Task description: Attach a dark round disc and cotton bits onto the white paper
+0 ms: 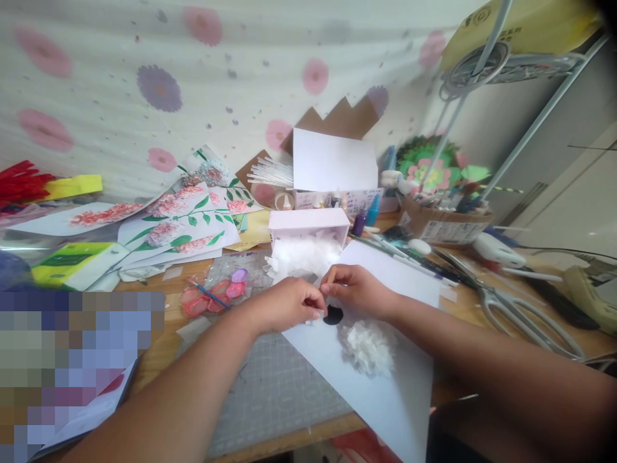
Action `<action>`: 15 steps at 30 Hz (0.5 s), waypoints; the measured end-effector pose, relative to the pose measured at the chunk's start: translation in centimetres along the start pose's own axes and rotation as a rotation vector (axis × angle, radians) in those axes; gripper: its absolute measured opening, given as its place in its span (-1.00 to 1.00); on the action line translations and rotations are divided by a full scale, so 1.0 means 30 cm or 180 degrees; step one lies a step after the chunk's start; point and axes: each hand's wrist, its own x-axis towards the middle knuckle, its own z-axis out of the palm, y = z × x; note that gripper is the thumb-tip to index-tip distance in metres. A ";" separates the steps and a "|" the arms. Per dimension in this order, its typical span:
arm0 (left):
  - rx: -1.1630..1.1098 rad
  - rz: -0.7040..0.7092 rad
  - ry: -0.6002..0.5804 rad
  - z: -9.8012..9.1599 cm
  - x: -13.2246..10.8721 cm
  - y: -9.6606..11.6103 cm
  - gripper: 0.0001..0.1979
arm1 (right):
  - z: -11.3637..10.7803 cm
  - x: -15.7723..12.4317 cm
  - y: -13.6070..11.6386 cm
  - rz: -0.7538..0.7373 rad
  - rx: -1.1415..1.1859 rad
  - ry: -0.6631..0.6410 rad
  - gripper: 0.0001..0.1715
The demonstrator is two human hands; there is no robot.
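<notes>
My left hand (289, 305) and my right hand (359, 292) meet over a white sheet of paper (409, 411), their fingertips pinched close together. Whatever is between the fingers is too small to make out. Just below the fingertips lies a black disc (333, 315), partly covered by my left fingers. A ruffled white flower-like cluster (369, 347) rests on the sheet under my right wrist. Behind both hands, a white box (308, 222) lies with its opening toward me, and white petal-like pieces (306, 254) spill from it.
A grey cutting mat (270, 411) lies beneath the sheet. Pink palette dishes with a blue brush (212, 296) sit at left, near flower paintings (178, 218). Large scissors (506, 302), pens and a cardboard box of tools (443, 222) are at right. A purple bottle (359, 222) stands behind.
</notes>
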 end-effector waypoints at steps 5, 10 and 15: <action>-0.0084 -0.0051 0.0210 0.009 0.006 -0.005 -0.91 | -0.004 0.003 -0.005 0.0112 0.0142 0.0073 -0.58; -0.0095 -0.0035 0.0148 0.010 0.010 -0.004 -0.92 | -0.010 -0.001 -0.011 0.0090 0.0261 0.0063 -0.59; -0.0284 -0.0075 0.0076 -0.002 0.005 -0.006 -0.86 | -0.028 -0.017 -0.027 0.0007 0.0529 0.0224 -0.63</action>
